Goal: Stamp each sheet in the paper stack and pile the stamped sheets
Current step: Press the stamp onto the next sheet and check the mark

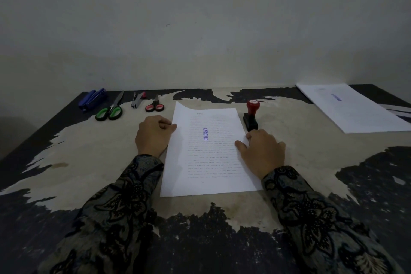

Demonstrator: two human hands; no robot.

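Note:
A printed white sheet (209, 158) lies in front of me on the worn table (89, 158), with a blue "APPROVED" stamp mark across its middle. My left hand (153, 135) rests curled at the sheet's left edge, fingertips touching the paper. My right hand (262, 151) lies on the sheet's right edge, thumb on the paper; whether it pinches the edge I cannot tell. A stamp (251, 115) with a red handle and black base stands upright just beyond my right hand, apart from it. A pile of stamped sheets (355, 109) sits at the far right.
Along the far left edge lie a blue stapler (92, 99), green-handled scissors (111, 111), a small staple remover (138, 100) and red-handled scissors (155, 105). A plain wall rises behind the table.

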